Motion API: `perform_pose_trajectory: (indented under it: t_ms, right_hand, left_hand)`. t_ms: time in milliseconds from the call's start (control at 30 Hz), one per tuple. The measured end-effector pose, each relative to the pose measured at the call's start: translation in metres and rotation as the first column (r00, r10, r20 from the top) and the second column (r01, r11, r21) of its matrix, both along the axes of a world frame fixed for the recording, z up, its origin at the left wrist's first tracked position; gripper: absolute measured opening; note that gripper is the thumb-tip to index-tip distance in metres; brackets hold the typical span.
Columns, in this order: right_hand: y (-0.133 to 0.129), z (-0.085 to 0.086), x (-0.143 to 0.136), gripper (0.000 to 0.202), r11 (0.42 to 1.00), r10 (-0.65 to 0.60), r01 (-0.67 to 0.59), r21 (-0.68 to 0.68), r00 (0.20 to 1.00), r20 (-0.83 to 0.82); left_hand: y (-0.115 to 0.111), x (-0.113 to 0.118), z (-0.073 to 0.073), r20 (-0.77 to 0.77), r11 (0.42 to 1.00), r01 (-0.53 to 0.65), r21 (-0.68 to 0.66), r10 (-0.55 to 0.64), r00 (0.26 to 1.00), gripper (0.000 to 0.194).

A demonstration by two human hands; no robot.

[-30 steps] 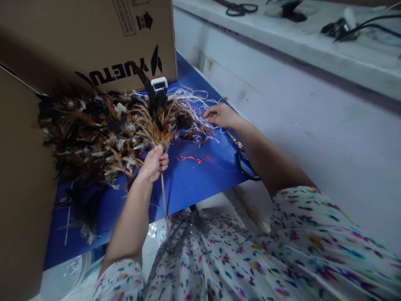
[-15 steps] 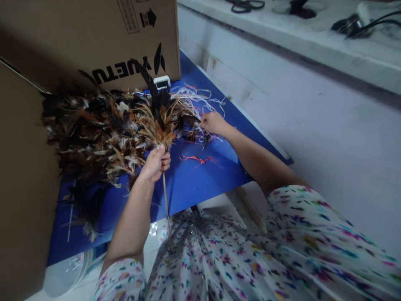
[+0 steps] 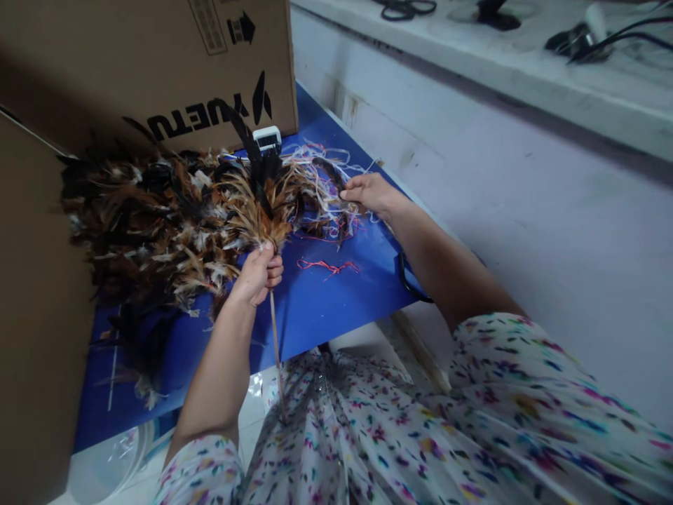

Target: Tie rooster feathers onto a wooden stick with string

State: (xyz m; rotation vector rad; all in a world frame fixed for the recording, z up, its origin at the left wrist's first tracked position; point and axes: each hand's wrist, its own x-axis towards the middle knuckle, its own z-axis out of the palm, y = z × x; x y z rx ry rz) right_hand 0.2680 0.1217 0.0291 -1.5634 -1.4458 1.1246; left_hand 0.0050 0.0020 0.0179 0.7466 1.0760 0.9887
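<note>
My left hand (image 3: 259, 273) is closed around a thin stick (image 3: 276, 330) just below a bundle of brown and black feathers (image 3: 268, 203), which stands upright above the fist. My right hand (image 3: 368, 193) pinches a dark feather (image 3: 331, 175) at its lower end, over the right side of the blue table (image 3: 336, 301). White and pink strings (image 3: 336, 158) lie tangled around and behind that feather. A large heap of brown, black and white feathers (image 3: 152, 217) spreads over the table left of the bundle. A red string (image 3: 329, 266) lies between my forearms.
Cardboard boxes (image 3: 210, 63) stand behind and left of the heap. A small white device (image 3: 267, 137) sits by the box. Black scissors (image 3: 407, 8) and cables (image 3: 610, 41) rest on the ledge. A black handle (image 3: 409, 277) shows beside my right forearm.
My right hand has moved slightly up, and the dark feather in it has swung from pointing left to pointing up and left. My left hand still grips the stick. The view has shifted slightly.
</note>
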Motion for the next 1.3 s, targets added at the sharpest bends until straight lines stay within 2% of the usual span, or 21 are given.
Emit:
perform_pose_trajectory:
  t_ms: [100,233,300,400,500,567,667,767,833,900,1033,1100,1200,1300]
  right_hand:
    - [-0.001,0.004,0.0,0.016,1.0,-0.014,0.014,-0.007,1.0,-0.015]
    - [0.0,0.013,0.007,0.011,0.993,0.122,-0.122,0.005,0.991,-0.053]
    - [0.001,0.016,0.016,0.014,0.994,0.11,-0.109,0.027,0.993,-0.037]
    - [0.0,0.016,0.03,0.016,0.997,0.035,-0.037,0.068,0.999,0.039]
    - [-0.011,0.011,0.032,0.012,0.984,0.067,-0.102,0.146,0.971,0.229]
    - [-0.023,0.006,0.026,0.011,0.956,0.158,-0.241,0.167,0.902,0.402]
    - [-0.04,-0.003,0.015,0.009,0.91,0.288,-0.412,0.05,0.714,0.638]
    - [-0.049,-0.013,0.01,0.019,0.893,0.341,-0.443,-0.083,0.543,0.767]
    - [-0.051,-0.016,0.012,0.011,0.878,0.372,-0.463,-0.117,0.509,0.776]
    - [-0.052,-0.016,0.016,0.006,0.881,0.377,-0.462,-0.103,0.553,0.743]
    - [-0.054,-0.005,0.026,0.011,0.938,0.296,-0.347,0.005,0.807,0.511]
    - [-0.056,0.002,0.031,0.012,0.958,0.258,-0.286,0.029,0.899,0.353]
    - [-0.06,0.014,0.036,0.013,0.978,0.197,-0.208,0.027,0.956,0.22]
    - [-0.067,0.027,0.04,0.013,0.987,0.14,-0.151,0.044,0.97,0.2]
  left_hand:
    - [0.0,-0.001,-0.001,0.009,1.0,0.01,0.001,-0.01,1.0,0.052]
    - [0.001,-0.001,0.0,0.002,1.0,0.006,-0.011,-0.006,1.0,0.054]
    - [0.0,0.0,0.002,-0.006,1.0,0.003,-0.012,-0.003,1.0,0.054]
    - [0.0,0.001,0.003,-0.017,1.0,0.006,-0.007,-0.007,1.0,0.052]
    - [-0.001,0.001,0.003,-0.026,1.0,0.017,-0.001,-0.017,1.0,0.05]
    - [-0.001,0.0,0.002,-0.029,1.0,0.023,0.007,-0.023,0.999,0.05]
    - [0.0,-0.002,0.0,-0.027,0.999,0.036,0.026,-0.036,0.999,0.052]
    - [0.0,-0.003,-0.002,-0.022,0.998,0.044,0.037,-0.044,0.999,0.055]
    - [0.0,-0.003,-0.002,-0.022,0.998,0.044,0.037,-0.044,0.999,0.055]
    - [0.0,-0.003,-0.001,-0.021,0.999,0.041,0.034,-0.04,0.999,0.054]
    - [-0.001,-0.001,0.002,-0.013,1.0,0.024,0.016,-0.024,1.0,0.051]
    - [-0.001,-0.001,0.003,-0.013,1.0,0.012,-0.001,-0.012,1.0,0.049]
    - [-0.002,0.0,0.004,-0.014,1.0,0.004,-0.017,-0.004,1.0,0.048]
    - [-0.002,0.001,0.004,-0.019,1.0,0.006,-0.013,-0.007,1.0,0.048]
